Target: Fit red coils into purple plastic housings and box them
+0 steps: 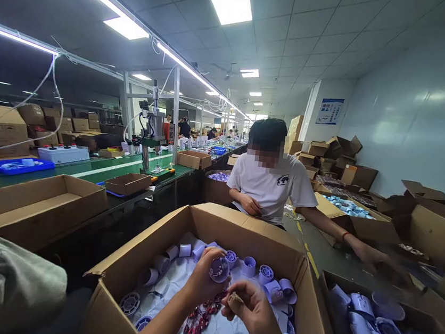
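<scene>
My left hand grips a lilac plastic cup-shaped part, its open end turned towards me. Small bits show inside the cup, too small to name. Just to its right, my right hand has its thumb and fingers pinched together, and the thumb wears a tan cover. What the pinch holds, if anything, I cannot make out. Both hands are over a large cardboard box. Below them, dark red parts with thin leads lie on a crumpled white lining. Several similar lilac parts line the box's edges.
Across the box sits a co-worker in a white T-shirt, one arm stretched to the right. A second box with lilac cups stands at the right. On the left are a long cardboard tray and a green conveyor with a press.
</scene>
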A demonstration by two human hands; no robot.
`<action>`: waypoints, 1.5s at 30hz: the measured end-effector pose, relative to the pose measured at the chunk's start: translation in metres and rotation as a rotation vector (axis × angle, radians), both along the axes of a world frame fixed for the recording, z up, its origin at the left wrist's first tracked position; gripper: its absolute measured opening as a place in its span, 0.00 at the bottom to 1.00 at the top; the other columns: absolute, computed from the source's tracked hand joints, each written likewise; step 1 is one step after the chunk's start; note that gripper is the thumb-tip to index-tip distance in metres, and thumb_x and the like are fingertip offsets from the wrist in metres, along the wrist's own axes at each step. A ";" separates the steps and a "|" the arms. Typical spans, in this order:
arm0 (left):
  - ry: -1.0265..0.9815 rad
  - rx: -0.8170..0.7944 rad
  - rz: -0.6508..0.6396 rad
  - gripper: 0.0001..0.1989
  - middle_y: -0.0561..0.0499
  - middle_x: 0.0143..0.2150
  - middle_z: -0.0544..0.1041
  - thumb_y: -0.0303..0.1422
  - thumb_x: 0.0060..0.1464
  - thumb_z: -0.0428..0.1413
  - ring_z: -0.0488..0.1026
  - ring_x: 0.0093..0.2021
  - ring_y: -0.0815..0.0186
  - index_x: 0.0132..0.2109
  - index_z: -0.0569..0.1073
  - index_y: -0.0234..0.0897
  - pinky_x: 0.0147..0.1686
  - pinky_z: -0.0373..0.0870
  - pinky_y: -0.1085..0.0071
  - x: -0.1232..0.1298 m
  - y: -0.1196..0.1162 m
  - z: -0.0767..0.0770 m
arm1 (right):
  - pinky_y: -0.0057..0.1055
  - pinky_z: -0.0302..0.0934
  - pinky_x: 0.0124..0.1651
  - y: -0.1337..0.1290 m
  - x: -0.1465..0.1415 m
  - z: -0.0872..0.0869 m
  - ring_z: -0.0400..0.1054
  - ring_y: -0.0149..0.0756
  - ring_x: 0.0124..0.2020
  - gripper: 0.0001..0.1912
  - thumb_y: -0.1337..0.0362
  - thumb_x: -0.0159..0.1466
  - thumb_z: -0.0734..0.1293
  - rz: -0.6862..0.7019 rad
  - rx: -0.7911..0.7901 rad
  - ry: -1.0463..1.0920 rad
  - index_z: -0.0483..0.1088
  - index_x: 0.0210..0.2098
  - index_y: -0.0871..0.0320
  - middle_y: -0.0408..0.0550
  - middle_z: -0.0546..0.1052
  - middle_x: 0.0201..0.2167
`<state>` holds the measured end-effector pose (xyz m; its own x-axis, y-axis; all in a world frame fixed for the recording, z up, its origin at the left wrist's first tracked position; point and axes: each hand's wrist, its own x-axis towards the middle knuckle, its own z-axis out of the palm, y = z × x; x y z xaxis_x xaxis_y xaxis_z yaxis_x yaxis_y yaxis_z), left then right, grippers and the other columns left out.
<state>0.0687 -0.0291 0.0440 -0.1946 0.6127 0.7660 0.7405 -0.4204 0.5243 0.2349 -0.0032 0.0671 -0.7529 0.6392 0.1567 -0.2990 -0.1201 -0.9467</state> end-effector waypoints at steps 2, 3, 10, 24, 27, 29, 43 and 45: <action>-0.002 -0.014 0.013 0.25 0.45 0.46 0.73 0.24 0.40 0.59 0.71 0.47 0.59 0.47 0.65 0.40 0.48 0.70 0.59 -0.001 0.000 -0.002 | 0.28 0.61 0.29 0.000 0.000 0.001 0.70 0.31 0.25 0.20 0.50 0.51 0.73 -0.001 0.019 -0.015 0.69 0.31 0.59 0.44 0.75 0.24; -0.002 -0.020 0.021 0.25 0.45 0.46 0.73 0.24 0.41 0.59 0.72 0.48 0.59 0.48 0.64 0.40 0.48 0.70 0.59 -0.001 -0.001 -0.003 | 0.28 0.61 0.29 -0.001 0.001 0.001 0.70 0.31 0.25 0.20 0.50 0.51 0.72 -0.002 0.031 -0.021 0.69 0.31 0.59 0.44 0.75 0.24; 0.074 -0.004 0.040 0.23 0.46 0.44 0.73 0.24 0.42 0.58 0.72 0.44 0.60 0.47 0.65 0.40 0.45 0.72 0.61 0.000 -0.001 -0.003 | 0.29 0.60 0.31 -0.002 -0.001 -0.003 0.67 0.31 0.25 0.21 0.48 0.52 0.72 0.021 0.084 -0.079 0.69 0.32 0.60 0.43 0.73 0.22; 0.170 0.007 0.020 0.29 0.41 0.49 0.67 0.26 0.42 0.57 0.68 0.49 0.55 0.54 0.61 0.39 0.47 0.69 0.57 0.015 -0.007 -0.007 | 0.32 0.65 0.33 0.007 -0.009 -0.016 0.67 0.37 0.28 0.23 0.44 0.53 0.68 -0.344 0.220 -0.081 0.73 0.36 0.57 0.46 0.72 0.24; 0.159 0.064 0.117 0.23 0.43 0.44 0.69 0.28 0.41 0.59 0.69 0.43 0.58 0.47 0.65 0.39 0.41 0.71 0.60 0.017 -0.006 -0.013 | 0.33 0.66 0.33 0.003 -0.008 -0.016 0.69 0.38 0.29 0.26 0.43 0.50 0.70 -0.330 0.155 -0.080 0.73 0.36 0.58 0.47 0.74 0.26; 0.166 0.108 0.165 0.19 0.45 0.41 0.70 0.30 0.42 0.60 0.69 0.40 0.59 0.43 0.64 0.39 0.38 0.71 0.61 0.017 -0.005 -0.015 | 0.32 0.67 0.34 0.000 -0.007 -0.014 0.69 0.38 0.29 0.25 0.44 0.52 0.69 -0.313 0.171 -0.078 0.72 0.38 0.58 0.48 0.75 0.28; 0.171 0.254 0.102 0.19 0.43 0.45 0.70 0.23 0.46 0.52 0.69 0.45 0.59 0.47 0.59 0.40 0.43 0.69 0.58 0.034 0.000 -0.010 | 0.37 0.67 0.37 -0.003 -0.009 -0.024 0.70 0.43 0.36 0.16 0.50 0.64 0.59 -0.853 1.035 -0.206 0.73 0.37 0.53 0.53 0.73 0.34; 0.163 0.238 0.047 0.20 0.42 0.45 0.69 0.24 0.46 0.52 0.68 0.46 0.59 0.48 0.59 0.39 0.44 0.69 0.58 0.035 0.001 -0.008 | 0.37 0.66 0.36 -0.002 -0.009 -0.022 0.69 0.41 0.34 0.17 0.50 0.64 0.58 -0.915 1.084 -0.218 0.74 0.35 0.53 0.52 0.70 0.33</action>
